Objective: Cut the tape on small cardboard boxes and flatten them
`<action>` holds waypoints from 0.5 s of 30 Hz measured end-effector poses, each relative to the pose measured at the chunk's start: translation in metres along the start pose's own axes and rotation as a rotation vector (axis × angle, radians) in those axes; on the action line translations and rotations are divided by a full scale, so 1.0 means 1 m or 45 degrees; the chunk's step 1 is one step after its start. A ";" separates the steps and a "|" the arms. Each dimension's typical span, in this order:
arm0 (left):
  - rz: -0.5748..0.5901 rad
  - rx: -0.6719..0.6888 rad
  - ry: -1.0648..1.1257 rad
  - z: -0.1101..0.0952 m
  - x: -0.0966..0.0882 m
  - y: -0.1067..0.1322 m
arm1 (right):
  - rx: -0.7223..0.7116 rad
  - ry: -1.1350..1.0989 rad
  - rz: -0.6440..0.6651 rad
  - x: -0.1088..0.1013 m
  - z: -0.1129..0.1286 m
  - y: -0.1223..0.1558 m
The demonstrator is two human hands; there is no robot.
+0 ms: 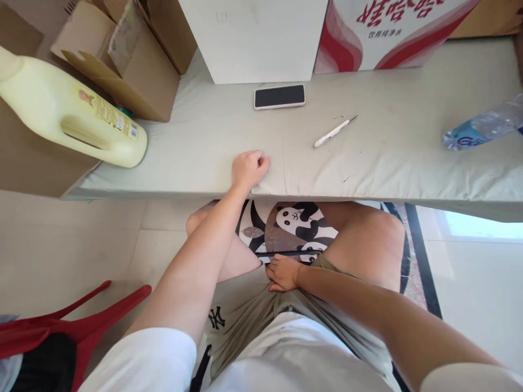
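Observation:
My left hand (250,167) rests on the cloth-covered table (204,147) near its front edge, closed in a loose fist with nothing showing in it. Down in my lap, my right hand (285,273) lies on the khaki shorts (241,305), its fingers loosely laid out and holding nothing I can see. Beyond my left hand lies a phone (280,97) with a dark screen. A white pen (335,132) lies at an angle to the right of that hand, its dark tip pointing away from me. Neither hand touches the phone or the pen.
At left, a pale yellow jug (81,114) stands beside cardboard boxes (147,71). A white box (261,41) and a red-and-white carton (376,41) line the back. A clear bottle (478,128) is at right. A red chair (90,332) is at lower left.

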State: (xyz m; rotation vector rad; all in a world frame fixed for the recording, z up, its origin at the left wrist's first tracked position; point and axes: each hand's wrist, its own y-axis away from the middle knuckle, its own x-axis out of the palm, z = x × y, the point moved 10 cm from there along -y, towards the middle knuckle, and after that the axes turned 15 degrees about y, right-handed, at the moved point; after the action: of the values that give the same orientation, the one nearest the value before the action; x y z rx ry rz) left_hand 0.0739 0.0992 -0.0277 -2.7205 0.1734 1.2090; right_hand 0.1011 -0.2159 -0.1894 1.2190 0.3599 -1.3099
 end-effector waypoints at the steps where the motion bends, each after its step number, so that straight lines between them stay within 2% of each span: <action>1: 0.011 -0.004 0.004 -0.001 0.000 0.001 | 0.011 0.014 0.001 -0.002 0.002 0.005; 5: 0.042 -0.013 0.003 -0.002 0.000 0.002 | 0.116 0.068 0.079 -0.023 -0.002 0.014; 9: 0.062 -0.069 0.004 0.001 0.003 -0.001 | 0.128 0.014 0.171 -0.066 -0.001 0.010; 13: 0.064 -0.176 0.081 0.009 0.001 -0.005 | -0.005 -0.120 0.058 -0.139 -0.003 0.012; 15: 0.069 -0.219 0.169 0.013 -0.002 -0.006 | -0.077 -0.268 -0.159 -0.193 -0.012 0.017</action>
State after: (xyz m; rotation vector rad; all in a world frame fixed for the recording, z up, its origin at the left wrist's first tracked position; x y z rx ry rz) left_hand 0.0641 0.1076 -0.0347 -2.9655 0.1673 1.1041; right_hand 0.0613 -0.1071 -0.0342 1.0103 0.3248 -1.5092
